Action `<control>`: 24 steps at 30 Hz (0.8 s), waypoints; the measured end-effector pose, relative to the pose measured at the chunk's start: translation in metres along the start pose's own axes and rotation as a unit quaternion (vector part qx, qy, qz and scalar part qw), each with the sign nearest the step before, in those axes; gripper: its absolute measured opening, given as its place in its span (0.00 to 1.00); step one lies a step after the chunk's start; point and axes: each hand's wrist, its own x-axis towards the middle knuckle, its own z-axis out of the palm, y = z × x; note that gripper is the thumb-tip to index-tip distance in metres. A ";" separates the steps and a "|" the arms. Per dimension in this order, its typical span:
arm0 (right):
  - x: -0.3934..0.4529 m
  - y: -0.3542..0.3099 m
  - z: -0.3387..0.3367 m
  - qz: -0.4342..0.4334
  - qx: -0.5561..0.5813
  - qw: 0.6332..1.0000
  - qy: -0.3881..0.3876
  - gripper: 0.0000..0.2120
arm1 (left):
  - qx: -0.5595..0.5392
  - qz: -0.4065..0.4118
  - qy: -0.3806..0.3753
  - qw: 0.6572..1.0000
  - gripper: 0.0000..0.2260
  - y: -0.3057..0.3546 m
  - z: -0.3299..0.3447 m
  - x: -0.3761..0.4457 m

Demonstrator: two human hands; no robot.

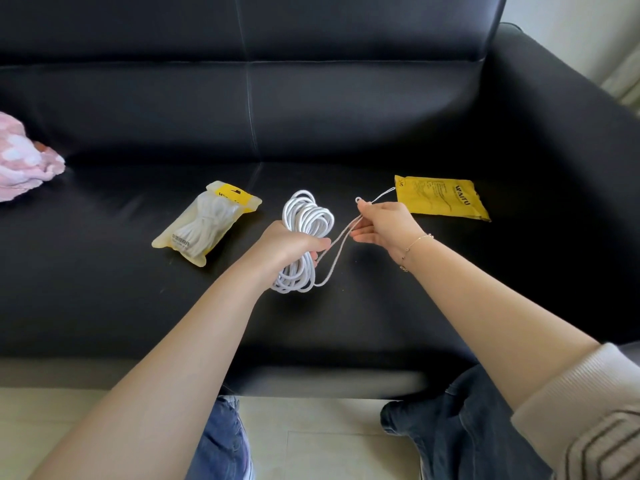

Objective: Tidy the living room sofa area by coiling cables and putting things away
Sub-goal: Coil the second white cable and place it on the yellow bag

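Observation:
A white cable, wound into a long coil [307,218], hangs above the black sofa seat [104,289]. My left hand [291,245] grips the coil round its middle. A thin loose strand [337,244] of the cable loops out from the coil's lower end up to my right hand [382,225], which pinches it; the cable's end pokes out above the fingers. A flat yellow packet [441,199] lies on the seat just right of my right hand. A clear pouch with a yellow header [207,223] holds another coiled white cable and lies left of the coil.
A pink and white fluffy cloth [24,157] lies at the seat's far left. The sofa's padded arm [561,109] rises on the right. My knees in jeans [460,431] are against the sofa's front edge, over a pale tiled floor [322,441].

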 end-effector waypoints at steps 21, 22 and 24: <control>-0.011 0.002 -0.029 0.012 -0.020 0.999 -0.024 0.19 | 0.109 0.034 0.007 0.993 0.12 -0.021 0.042 0.033; -0.014 0.001 -0.030 -0.001 -0.011 0.999 -0.033 0.17 | 0.143 0.042 0.015 0.989 0.11 -0.021 0.044 0.032; -0.018 -0.002 -0.031 -0.031 -0.005 0.998 -0.051 0.13 | 0.217 0.060 0.030 0.974 0.09 -0.019 0.049 0.030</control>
